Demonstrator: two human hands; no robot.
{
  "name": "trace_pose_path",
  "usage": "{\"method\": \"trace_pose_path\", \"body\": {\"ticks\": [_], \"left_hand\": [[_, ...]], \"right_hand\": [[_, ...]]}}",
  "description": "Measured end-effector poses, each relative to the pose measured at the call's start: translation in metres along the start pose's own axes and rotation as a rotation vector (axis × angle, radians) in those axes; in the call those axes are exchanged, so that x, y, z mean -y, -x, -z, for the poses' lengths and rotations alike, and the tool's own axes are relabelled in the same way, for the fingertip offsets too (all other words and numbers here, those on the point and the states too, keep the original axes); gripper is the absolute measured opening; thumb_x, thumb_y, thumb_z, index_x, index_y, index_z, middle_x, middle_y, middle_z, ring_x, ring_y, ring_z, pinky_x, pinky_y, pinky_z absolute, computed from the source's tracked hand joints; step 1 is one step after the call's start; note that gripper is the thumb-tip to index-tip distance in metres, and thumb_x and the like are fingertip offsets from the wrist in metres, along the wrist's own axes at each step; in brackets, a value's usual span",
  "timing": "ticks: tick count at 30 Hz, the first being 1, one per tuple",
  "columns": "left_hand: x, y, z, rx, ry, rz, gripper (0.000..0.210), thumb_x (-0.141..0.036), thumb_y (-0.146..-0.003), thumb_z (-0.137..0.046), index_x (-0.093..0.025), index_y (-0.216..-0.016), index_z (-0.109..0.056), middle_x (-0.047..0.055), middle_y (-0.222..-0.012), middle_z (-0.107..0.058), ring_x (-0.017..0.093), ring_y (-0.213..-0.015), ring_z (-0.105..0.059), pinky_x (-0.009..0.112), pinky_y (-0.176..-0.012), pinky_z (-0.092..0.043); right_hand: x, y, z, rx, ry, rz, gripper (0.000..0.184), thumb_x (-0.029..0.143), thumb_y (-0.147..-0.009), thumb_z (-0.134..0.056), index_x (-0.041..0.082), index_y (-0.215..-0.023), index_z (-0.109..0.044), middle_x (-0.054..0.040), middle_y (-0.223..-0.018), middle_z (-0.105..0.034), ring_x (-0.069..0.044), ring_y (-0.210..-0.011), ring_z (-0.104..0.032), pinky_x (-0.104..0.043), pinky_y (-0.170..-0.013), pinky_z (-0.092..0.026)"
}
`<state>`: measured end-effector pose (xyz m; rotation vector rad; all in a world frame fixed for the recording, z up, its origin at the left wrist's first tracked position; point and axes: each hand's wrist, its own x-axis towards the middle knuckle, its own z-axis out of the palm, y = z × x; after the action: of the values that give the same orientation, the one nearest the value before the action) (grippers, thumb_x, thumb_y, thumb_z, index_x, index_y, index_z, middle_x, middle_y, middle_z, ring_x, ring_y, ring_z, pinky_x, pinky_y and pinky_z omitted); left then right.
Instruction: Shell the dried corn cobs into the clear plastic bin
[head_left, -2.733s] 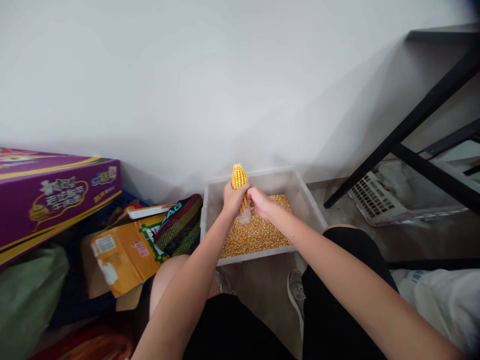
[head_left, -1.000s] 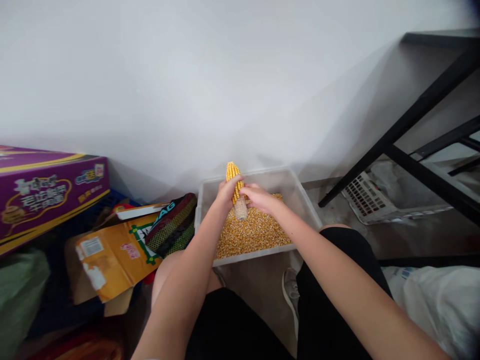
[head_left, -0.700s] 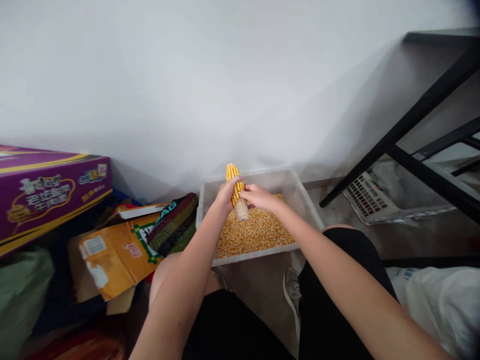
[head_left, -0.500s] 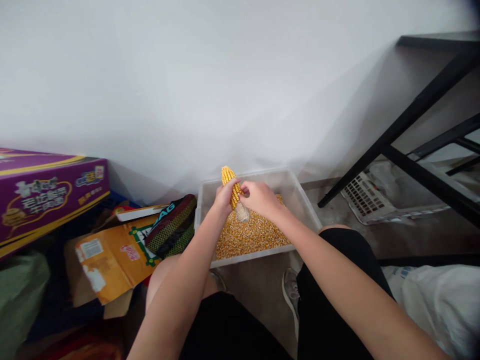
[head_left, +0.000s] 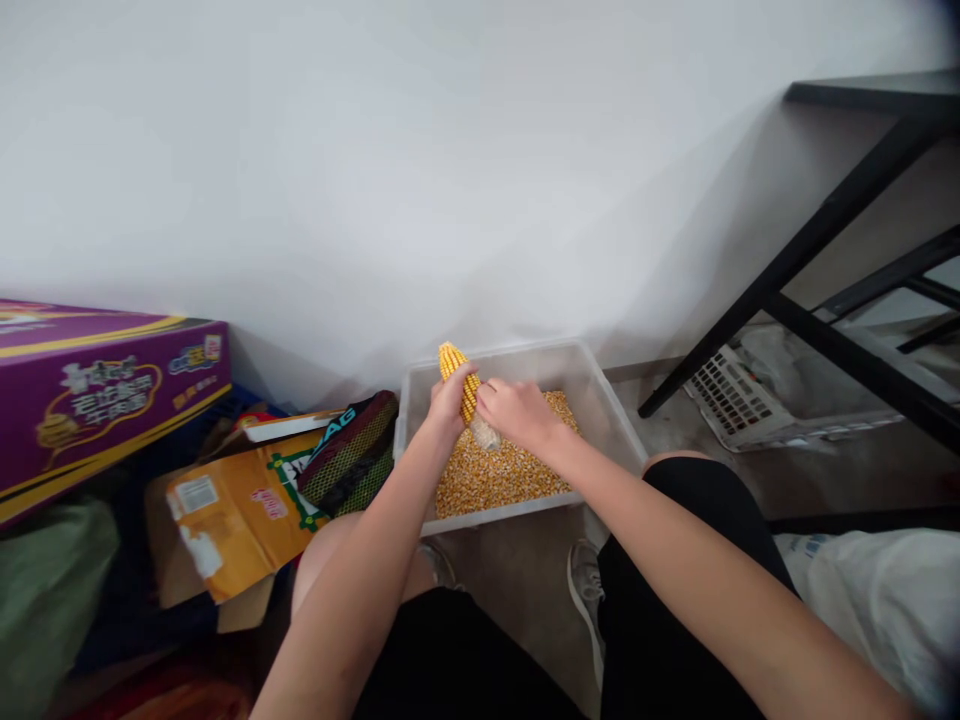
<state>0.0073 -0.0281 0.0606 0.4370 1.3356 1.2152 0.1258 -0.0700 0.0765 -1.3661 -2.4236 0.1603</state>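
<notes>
An ear of corn (head_left: 452,362) tilts over a translucent plastic bin (head_left: 611,395), its upper part still covered in yellow kernels and its lower end a bare, pale cob. My left hand (head_left: 448,398) is wrapped around the ear from the left side, thumb along the rows. From the right, my right hand (head_left: 519,410) is closed, with its fingers and thumb pressed on the kernels just above the bare part. The fingertips' exact grip is partly hidden. Loose corn kernels (head_left: 502,482) cover the bin's floor beneath both hands.
To the left are a purple carton (head_left: 112,400), a flattened orange package (head_left: 232,510) and a mesh bag (head_left: 352,455). A black metal frame (head_left: 780,270) slants down on the right, near a white plastic basket (head_left: 739,395). A white sack (head_left: 885,600) lies at lower right.
My right hand has turned slightly, with its fingers curled closer against the ear. The ear is tipped a little further left, and the view has shifted slightly.
</notes>
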Motion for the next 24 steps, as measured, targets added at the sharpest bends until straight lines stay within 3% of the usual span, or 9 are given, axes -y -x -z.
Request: {"method": "trace_pose_path", "body": {"ticks": [3,7,11,14,18,20,24], "left_hand": [[0.002,0.003,0.001,0.005,-0.005,-0.021,0.032,-0.022,-0.054,-0.074,-0.011,-0.080,-0.060,0.003,-0.062,-0.060,0.016,-0.055,-0.060,0.025,-0.052,-0.049],[0.002,0.010,0.002,0.039,-0.011,-0.056,0.034,-0.024,-0.054,-0.074,-0.010,-0.082,-0.060,0.005,-0.064,-0.062,0.016,-0.056,-0.060,0.026,-0.052,-0.049],[-0.001,0.017,0.004,0.093,-0.018,-0.084,0.037,-0.028,-0.056,-0.074,-0.012,-0.085,-0.059,0.005,-0.063,-0.061,0.017,-0.055,-0.060,0.027,-0.049,-0.047],[-0.002,0.015,0.007,0.112,-0.004,-0.112,0.038,-0.031,-0.057,-0.074,-0.012,-0.086,-0.058,0.004,-0.063,-0.061,0.016,-0.054,-0.060,0.026,-0.049,-0.046],[0.002,0.010,0.008,0.186,0.068,-0.116,0.037,-0.033,-0.058,-0.073,-0.012,-0.085,-0.059,0.003,-0.062,-0.061,0.015,-0.054,-0.059,0.026,-0.054,-0.048],[0.003,0.008,0.007,0.205,0.087,-0.101,0.037,-0.034,-0.058,-0.073,-0.012,-0.085,-0.059,0.004,-0.063,-0.062,0.015,-0.055,-0.060,0.026,-0.055,-0.049],[-0.002,0.013,0.005,0.197,0.083,-0.060,0.037,-0.034,-0.058,-0.072,-0.012,-0.086,-0.060,0.005,-0.063,-0.062,0.016,-0.057,-0.060,0.026,-0.056,-0.049]], "right_hand": [[0.002,0.000,0.003,-0.021,-0.015,-0.052,0.026,0.025,-0.093,-0.036,0.015,-0.096,-0.060,-0.0118,-0.090,-0.063,-0.018,-0.070,-0.055,-0.029,-0.061,-0.032],[-0.006,-0.001,0.009,-0.083,-0.118,-0.232,0.024,0.028,-0.093,-0.037,0.017,-0.095,-0.057,-0.0096,-0.084,-0.064,-0.018,-0.070,-0.055,-0.028,-0.063,-0.032],[-0.024,-0.003,0.007,-0.009,-0.199,-0.353,0.030,0.036,-0.092,-0.040,0.018,-0.077,-0.058,-0.0095,-0.071,-0.061,-0.019,-0.066,-0.054,-0.029,-0.062,-0.033],[-0.028,-0.003,-0.001,0.056,-0.504,-0.445,0.038,0.047,-0.090,-0.042,0.018,-0.070,-0.057,-0.0083,-0.067,-0.061,-0.017,-0.061,-0.053,-0.028,-0.058,-0.035],[-0.013,-0.004,-0.007,0.222,-1.070,-0.542,0.041,0.057,-0.085,-0.047,0.020,-0.093,-0.061,-0.0056,-0.076,-0.065,-0.015,-0.058,-0.056,-0.024,-0.051,-0.040],[-0.005,-0.005,-0.008,0.266,-1.202,-0.567,0.038,0.055,-0.085,-0.048,0.021,-0.098,-0.060,-0.0035,-0.075,-0.065,-0.014,-0.055,-0.055,-0.023,-0.048,-0.040],[0.004,-0.008,-0.007,0.234,-1.346,-0.584,0.030,0.046,-0.088,-0.049,0.019,-0.095,-0.060,0.0002,-0.065,-0.060,-0.011,-0.050,-0.051,-0.020,-0.046,-0.039]]}}
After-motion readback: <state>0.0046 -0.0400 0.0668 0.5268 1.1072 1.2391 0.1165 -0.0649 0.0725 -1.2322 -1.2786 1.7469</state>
